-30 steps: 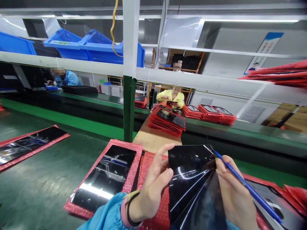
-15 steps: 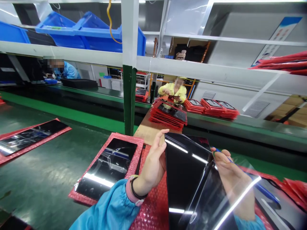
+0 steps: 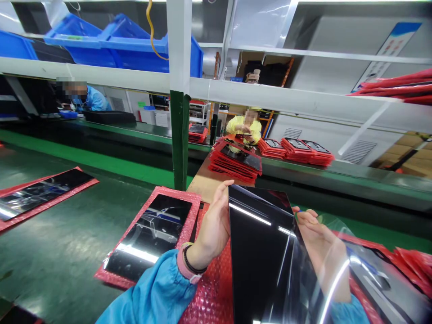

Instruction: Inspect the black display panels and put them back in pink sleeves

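Note:
My left hand (image 3: 212, 225), in a blue sleeve with a pink wristband and a dark bead bracelet, is closed on the left edge of a glossy black screen panel (image 3: 263, 252). The panel is held up and tilted, and bright light streaks reflect in it. My right hand (image 3: 320, 243) is closed at its upper right edge. A clear film (image 3: 332, 274) bulges off the panel's right side and covers part of this hand. A small bit of blue shows at the right fingertips; its kind cannot be made out. Under the panel lies red bubble wrap (image 3: 216, 288).
Left of me, a black panel (image 3: 151, 234) and another panel (image 3: 47, 191) lie on pink bubble wrap on the green table (image 3: 67, 252). A grey panel (image 3: 381, 274) lies at right. Ahead are a post (image 3: 180, 139), red-wrapped stacks (image 3: 234, 162), and a person in yellow (image 3: 245, 126). Blue bins (image 3: 135, 49) sit overhead.
The clear film at the right has shifted and now curves more around my right hand. The panel has turned slightly and moved a little left. Both hands keep their grip.

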{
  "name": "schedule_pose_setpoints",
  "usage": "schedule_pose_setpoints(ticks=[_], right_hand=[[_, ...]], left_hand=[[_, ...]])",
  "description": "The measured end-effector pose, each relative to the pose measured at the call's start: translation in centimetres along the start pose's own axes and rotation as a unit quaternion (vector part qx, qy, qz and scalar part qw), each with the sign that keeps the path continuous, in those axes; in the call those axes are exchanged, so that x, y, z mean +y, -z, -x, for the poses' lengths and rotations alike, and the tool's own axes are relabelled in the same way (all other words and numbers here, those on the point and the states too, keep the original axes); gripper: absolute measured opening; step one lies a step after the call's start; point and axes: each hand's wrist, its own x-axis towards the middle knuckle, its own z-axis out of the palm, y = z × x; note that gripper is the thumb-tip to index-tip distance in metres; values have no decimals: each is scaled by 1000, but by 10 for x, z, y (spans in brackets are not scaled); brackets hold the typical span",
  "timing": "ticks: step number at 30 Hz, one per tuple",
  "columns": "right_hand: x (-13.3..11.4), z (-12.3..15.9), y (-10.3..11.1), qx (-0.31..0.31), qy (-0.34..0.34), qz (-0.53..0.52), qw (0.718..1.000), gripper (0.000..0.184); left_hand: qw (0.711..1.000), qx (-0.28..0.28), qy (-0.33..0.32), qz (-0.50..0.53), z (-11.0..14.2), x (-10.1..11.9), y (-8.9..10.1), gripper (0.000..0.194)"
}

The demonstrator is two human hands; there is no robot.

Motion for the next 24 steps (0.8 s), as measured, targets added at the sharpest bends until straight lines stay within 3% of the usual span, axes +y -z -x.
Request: schedule_pose_setpoints(ticks=[3, 7, 11, 17, 24], right_hand=[[0, 4, -4, 7, 11, -1, 1000, 36], [-1, 14, -6, 25, 50, 13, 998, 42], [-1, 26, -4, 44, 97, 68, 992, 46], [-1, 36, -5, -37, 153, 137, 978, 38], [4, 34, -3, -40, 196, 164, 966, 43]], left_hand=[[1000, -27, -6, -9, 2, 3, -3, 27], [999, -22, -18, -34, 6, 6, -2, 28], [993, -32, -64, -92, 13, 8, 1, 29], [995, -50, -63, -58, 27, 11, -2, 28], [996, -83, -40, -10, 31, 13, -5, 28]])
